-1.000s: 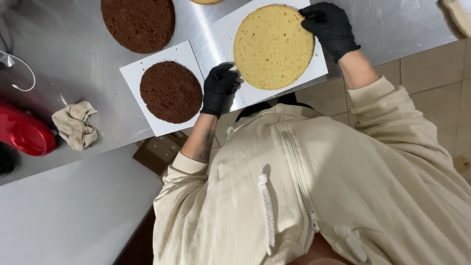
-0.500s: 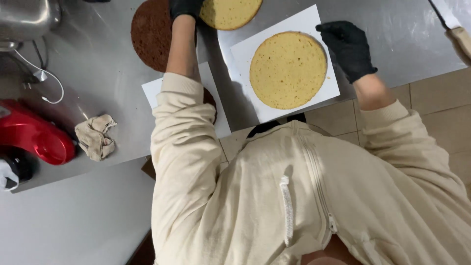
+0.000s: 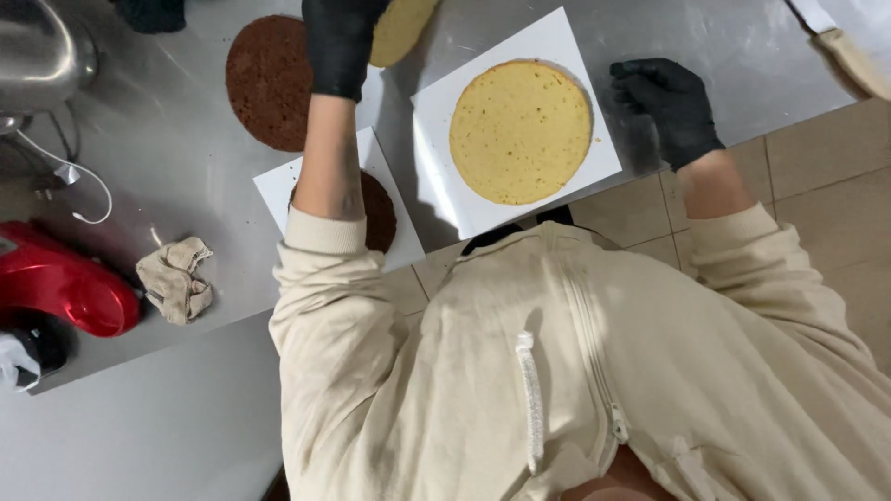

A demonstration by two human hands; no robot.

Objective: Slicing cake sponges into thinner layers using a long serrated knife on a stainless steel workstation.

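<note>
1. Gripped a thin yellow sponge round with the black-gloved left hand, fingers closed over its near edge; kept it tilted and above the steel table, near the top edge of the view, part of it out of frame.
2. Rested the gloved right hand on the steel, just beside the large white board; fingers loosely curled, nothing in them, seemingly there to steady the board.
3. Lay flat on that square board: a second yellow sponge layer, round, porous, with a slightly darker rim. Probably set on card so that it slides and lifts without breaking.
4. Sat on a smaller white board under the left forearm: a dark chocolate layer, half hidden by the sleeve.
5. Lay bare on the steel farther off: a larger chocolate round, crumbly and matte.
6. Left aside, well apart from the cakes: a crumpled beige rag, a glossy red appliance and a pale-handled knife.
</note>
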